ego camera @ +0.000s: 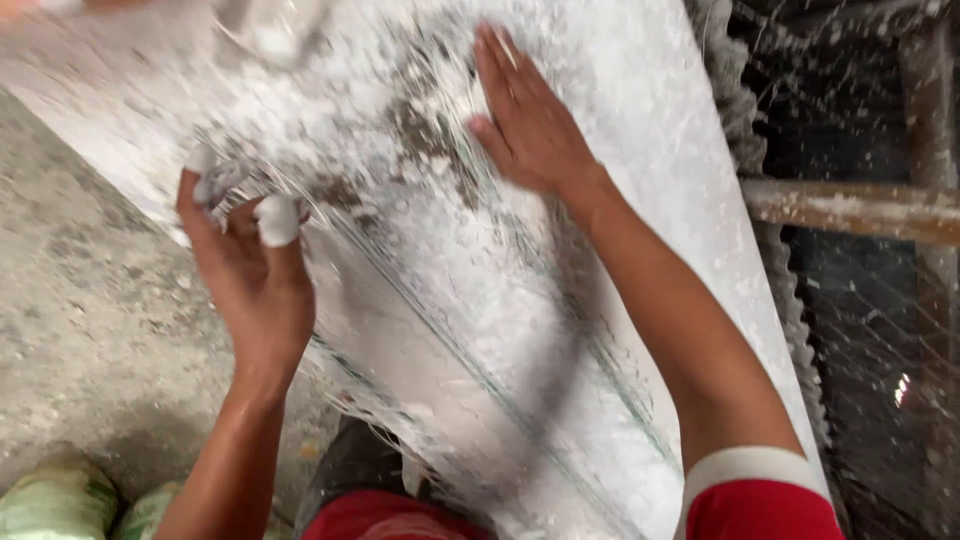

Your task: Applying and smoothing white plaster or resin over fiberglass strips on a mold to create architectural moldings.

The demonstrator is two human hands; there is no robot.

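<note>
At the far left is a rough grey concrete floor (90, 300), with green and white sacks (60, 500) lying at the bottom corner. Next comes the left hand (250, 270) — its fingers are curled in and pinch a bunch of thin see-through fibres (235, 185), and the fingertips are caked with white paste. The fibres run from this hand down across a big white slab (660, 130) that is wet and lumpy with plaster. The right hand (530, 120) lies flat on the slab near its top, fingers straight and together, holding nothing. At the far right — a dusty wooden rail (850, 205) and dark wire netting (870, 330).
</note>
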